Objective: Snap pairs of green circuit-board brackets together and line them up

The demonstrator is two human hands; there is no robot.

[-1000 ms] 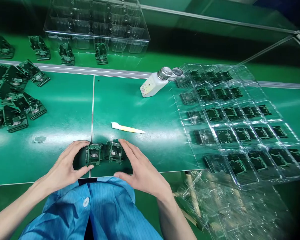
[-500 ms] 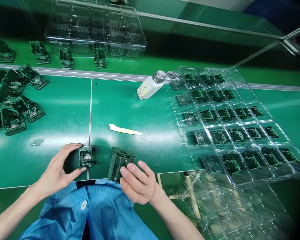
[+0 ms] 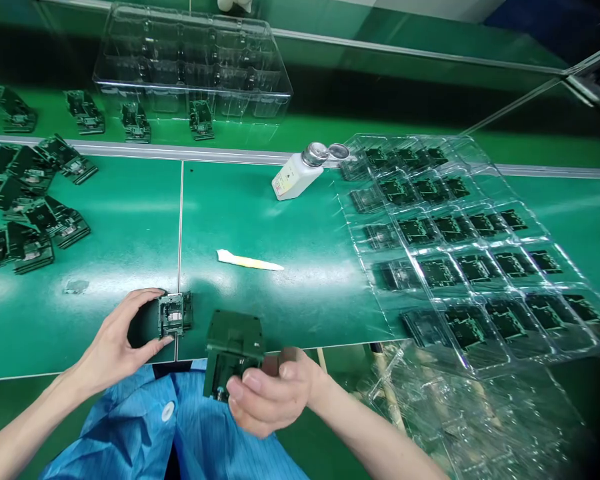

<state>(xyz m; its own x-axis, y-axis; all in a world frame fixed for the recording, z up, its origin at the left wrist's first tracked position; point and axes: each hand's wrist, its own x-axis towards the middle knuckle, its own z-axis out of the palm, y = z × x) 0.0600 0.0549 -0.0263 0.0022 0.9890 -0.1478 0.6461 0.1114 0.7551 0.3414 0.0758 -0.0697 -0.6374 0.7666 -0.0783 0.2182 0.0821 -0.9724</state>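
- Left hand is curled round a small green circuit board module, thumb and fingers closed on its sides, right at the desk's front edge.
- Right hand is gripping a second module, lifted and tilted over the front edge, fingers across its lower end (board face mostly hidden from up here).
- Progress-wise: the clear blister tray at the desk's right side has boards in most pockets, while loose modules sit heaped at the left end.
- Back edge: a white dispenser bottle with a metal top; a white-and-yellow strip lies mid-desk.
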